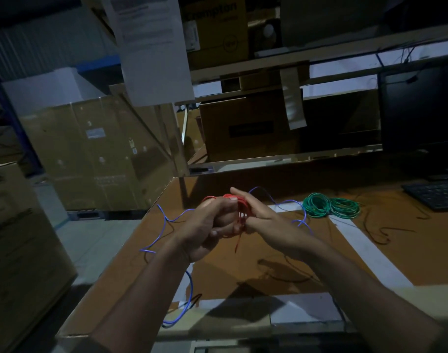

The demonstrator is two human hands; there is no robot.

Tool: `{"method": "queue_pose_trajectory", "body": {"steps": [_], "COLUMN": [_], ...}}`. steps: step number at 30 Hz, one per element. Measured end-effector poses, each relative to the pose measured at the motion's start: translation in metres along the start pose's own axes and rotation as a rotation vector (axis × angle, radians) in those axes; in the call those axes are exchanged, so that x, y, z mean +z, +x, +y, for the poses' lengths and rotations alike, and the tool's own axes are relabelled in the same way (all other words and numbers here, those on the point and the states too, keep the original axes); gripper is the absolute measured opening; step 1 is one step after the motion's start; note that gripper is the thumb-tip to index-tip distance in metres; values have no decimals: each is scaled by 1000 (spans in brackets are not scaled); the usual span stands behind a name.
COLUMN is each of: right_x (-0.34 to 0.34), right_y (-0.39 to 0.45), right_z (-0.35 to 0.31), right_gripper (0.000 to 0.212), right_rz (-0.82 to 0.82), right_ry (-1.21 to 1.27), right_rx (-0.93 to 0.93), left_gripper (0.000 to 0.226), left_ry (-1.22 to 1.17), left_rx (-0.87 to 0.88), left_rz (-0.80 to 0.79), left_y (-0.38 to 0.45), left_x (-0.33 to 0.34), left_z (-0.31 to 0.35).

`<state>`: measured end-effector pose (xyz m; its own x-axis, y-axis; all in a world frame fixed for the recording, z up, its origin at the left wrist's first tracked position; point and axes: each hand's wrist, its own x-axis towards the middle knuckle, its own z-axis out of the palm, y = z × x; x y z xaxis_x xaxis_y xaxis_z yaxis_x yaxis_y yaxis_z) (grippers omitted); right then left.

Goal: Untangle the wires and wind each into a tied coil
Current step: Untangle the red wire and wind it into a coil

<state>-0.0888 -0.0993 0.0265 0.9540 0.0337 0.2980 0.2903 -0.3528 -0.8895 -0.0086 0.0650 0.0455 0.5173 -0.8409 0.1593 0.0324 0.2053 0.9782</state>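
My left hand [207,225] grips a red wire coil [240,212] above the cardboard-covered table [281,250]. My right hand [263,217] pinches the coil's strands from the right, and a loose red tail hangs down below the hands. A blue wire [172,217] lies loose and uncoiled, looping behind the hands and trailing down past the table's front edge. A green wire coil [330,206] rests wound on the table to the right.
A keyboard [437,197] and a dark monitor [421,118] stand at the right. Thin dark wires [381,233] lie on the table. Large cardboard boxes [95,154] sit to the left and on the shelves behind.
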Motion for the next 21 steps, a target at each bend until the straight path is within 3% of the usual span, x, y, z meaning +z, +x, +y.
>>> {"method": "queue_pose_trajectory", "body": {"steps": [4, 9, 14, 17, 21], "right_x": [-4, -21, -37, -40, -43], "right_y": [-4, -11, -16, -17, -21], "right_z": [2, -5, -15, -17, -12], "right_gripper": [72, 98, 114, 105, 81], "right_rz": [-42, -283, -445, -489, -402], "right_ry": [137, 126, -52, -82, -139], "right_rx": [21, -23, -78, -75, -51], "left_gripper": [27, 33, 32, 34, 33], "left_ry": [-106, -145, -81, -80, -45], "left_rx": [-58, -172, -239, -291, -281], "left_rz": [-19, -163, -260, -285, -303], "left_y": [-1, -5, -7, -8, -6], "left_x": [2, 6, 11, 11, 7], "left_z": [0, -1, -2, -5, -9]}}
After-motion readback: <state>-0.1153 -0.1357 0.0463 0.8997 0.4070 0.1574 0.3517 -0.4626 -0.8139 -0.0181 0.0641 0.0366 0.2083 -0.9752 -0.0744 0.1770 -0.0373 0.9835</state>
